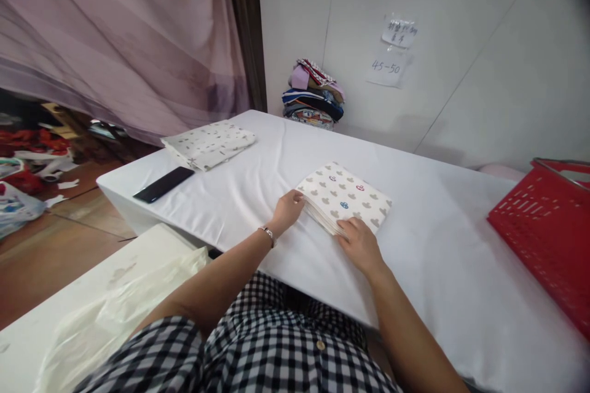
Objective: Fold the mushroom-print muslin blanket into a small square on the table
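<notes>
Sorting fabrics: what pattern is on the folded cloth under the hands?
Cream folded cloth with grey mouse-head shapes, a few red and blue; head view.

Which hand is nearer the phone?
Left. The left hand rests on the folded cloth's near-left edge, on the phone's side. The right hand sits at the cloth's near corner, farther from it.

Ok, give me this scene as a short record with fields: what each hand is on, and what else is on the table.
left hand: fingers on the left edge of the folded patterned cloth
right hand: resting on the cloth's near corner
surface: table with white cover
far left: second folded cloth, black phone beside it
far corner: stack of fabrics against the wall
right edge: red basket
wall: paper notes
</notes>
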`<state>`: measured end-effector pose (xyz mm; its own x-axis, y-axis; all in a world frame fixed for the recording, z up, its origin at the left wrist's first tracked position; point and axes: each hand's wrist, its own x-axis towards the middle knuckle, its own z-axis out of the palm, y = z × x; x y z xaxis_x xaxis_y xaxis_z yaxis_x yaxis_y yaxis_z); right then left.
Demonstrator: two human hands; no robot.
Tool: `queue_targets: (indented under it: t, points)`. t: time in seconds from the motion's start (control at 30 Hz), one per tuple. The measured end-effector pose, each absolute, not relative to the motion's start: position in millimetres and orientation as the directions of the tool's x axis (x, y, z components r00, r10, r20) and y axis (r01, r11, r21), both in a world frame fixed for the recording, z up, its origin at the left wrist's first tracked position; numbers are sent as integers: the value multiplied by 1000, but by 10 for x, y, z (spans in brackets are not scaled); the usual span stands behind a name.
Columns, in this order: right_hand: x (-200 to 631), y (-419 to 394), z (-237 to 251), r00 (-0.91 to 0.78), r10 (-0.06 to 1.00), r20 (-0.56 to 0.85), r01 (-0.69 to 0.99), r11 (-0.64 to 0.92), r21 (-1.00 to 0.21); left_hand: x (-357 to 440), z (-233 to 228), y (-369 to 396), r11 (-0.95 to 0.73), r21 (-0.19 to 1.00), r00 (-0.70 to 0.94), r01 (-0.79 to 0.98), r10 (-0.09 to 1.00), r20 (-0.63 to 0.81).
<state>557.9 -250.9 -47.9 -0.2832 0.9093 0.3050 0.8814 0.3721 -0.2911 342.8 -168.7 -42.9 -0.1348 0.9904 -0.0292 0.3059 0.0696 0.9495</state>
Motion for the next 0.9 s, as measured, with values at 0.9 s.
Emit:
queue_targets:
  t: [0.9]
  points:
    - [5581,-2499,-533,-219,923,317,878,328,-349,3682,-395,-1541,450,878,-14,-161,889,-458]
